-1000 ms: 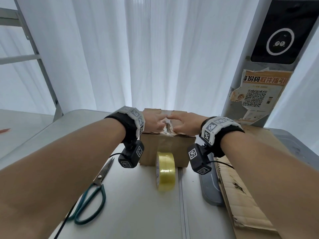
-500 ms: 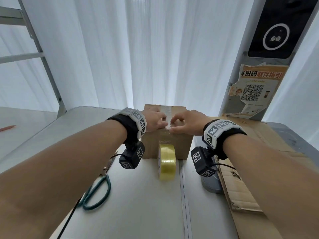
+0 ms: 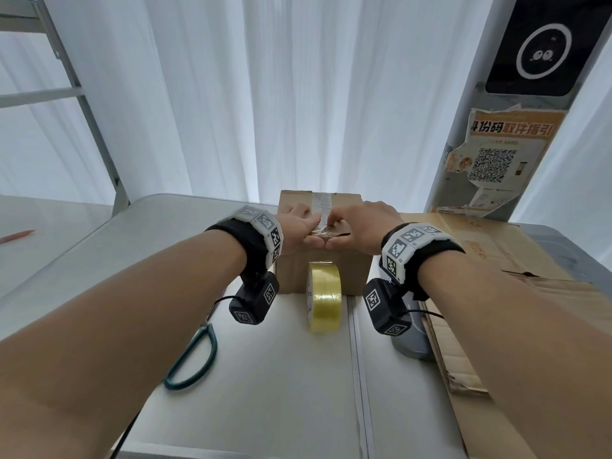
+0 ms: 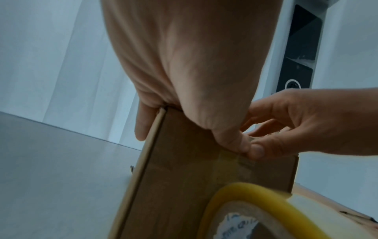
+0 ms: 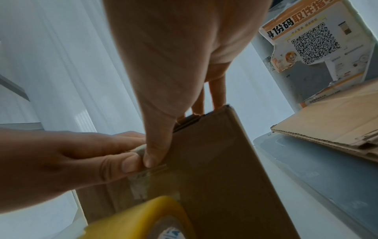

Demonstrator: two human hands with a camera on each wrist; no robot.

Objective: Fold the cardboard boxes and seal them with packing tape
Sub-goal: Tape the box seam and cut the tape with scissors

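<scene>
Cardboard box (image 3: 346,202) in left hand (image 3: 298,226) and right hand (image 3: 357,226) grip; wrist views reveal thumbs (image 4: 231,139) pressing tape (image 4: 230,162).

The head camera looked forward and down; each wrist camera looked upward from very near the cardboard box (image 3: 356,273). All three shared it and the tape roll (image 3: 326,298).

Grey table (image 3: 281,392): box (image 3: 354,273), upright tape roll (image 3: 326,296), scissors (image 3: 213,342), flat cardboard (image 3: 496,253) at right.
</scene>
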